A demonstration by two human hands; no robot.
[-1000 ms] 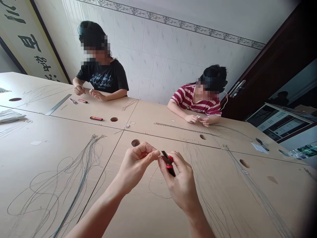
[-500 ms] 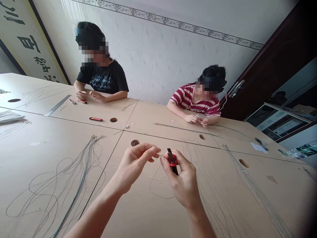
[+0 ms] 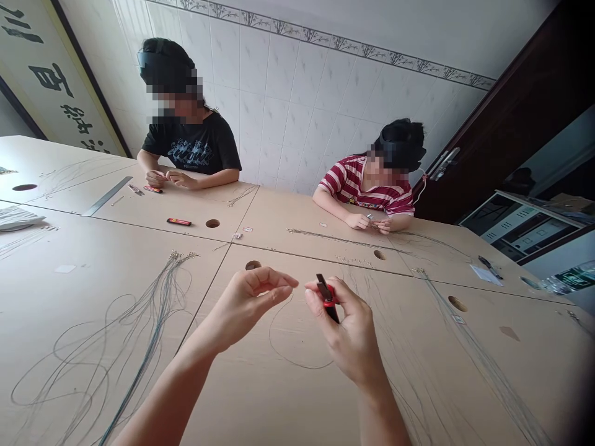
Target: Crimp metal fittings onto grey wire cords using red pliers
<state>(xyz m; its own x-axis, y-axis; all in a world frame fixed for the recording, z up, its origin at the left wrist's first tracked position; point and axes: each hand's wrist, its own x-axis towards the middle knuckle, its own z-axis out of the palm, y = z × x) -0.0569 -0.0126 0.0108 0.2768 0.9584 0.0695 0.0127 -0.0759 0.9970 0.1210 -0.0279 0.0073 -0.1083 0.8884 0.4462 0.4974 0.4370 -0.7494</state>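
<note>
My left hand [image 3: 248, 303] hovers over the wooden table [image 3: 288, 396] with thumb and forefinger pinched on the end of a thin wire [image 3: 283, 353], which loops down onto the table. My right hand [image 3: 346, 328] is closed round small pliers with red handles [image 3: 326, 296], jaws pointing up. A small gap separates the pliers' jaws from my left fingertips.
A bundle of long wires [image 3: 139, 328] lies at the left, more wires [image 3: 469, 347] at the right. Across the table sit a person in a black shirt [image 3: 190, 145] and a person in a striped shirt [image 3: 367, 186], both handling small parts. A metal ruler [image 3: 108, 196] lies at far left.
The pliers have come away from my left fingertips and my hands have moved slightly apart. The wire loop now hangs lower on the table.
</note>
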